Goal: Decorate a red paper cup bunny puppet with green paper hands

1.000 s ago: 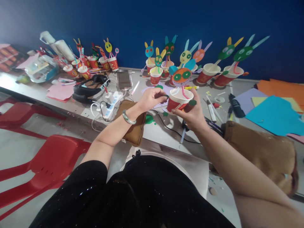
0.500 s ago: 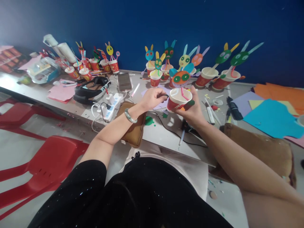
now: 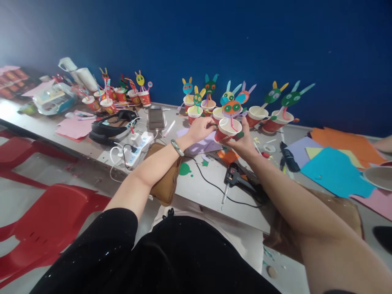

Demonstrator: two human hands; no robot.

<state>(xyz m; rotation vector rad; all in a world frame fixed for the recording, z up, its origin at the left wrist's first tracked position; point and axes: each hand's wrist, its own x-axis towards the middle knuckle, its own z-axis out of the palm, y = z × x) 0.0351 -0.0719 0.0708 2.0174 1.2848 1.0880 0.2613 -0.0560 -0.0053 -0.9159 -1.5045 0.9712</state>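
Cup (image 3: pixel 227 131) clamped by fingers of right hand (image 3: pixel 244 143); left hand (image 3: pixel 199 130) beside its rim, can't tell whether fingers pinch. Probably part-fixing step; next move needs cup steady.

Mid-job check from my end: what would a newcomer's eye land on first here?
Probably the orange-faced, blue-eared cup figure at the centre, held in the right hand, with the left hand close by its cup. Next, the bright long-eared cup figures lined up before the dark blue wall. The red chair at lower left and the turquoise sheet on the table's right would likely follow.
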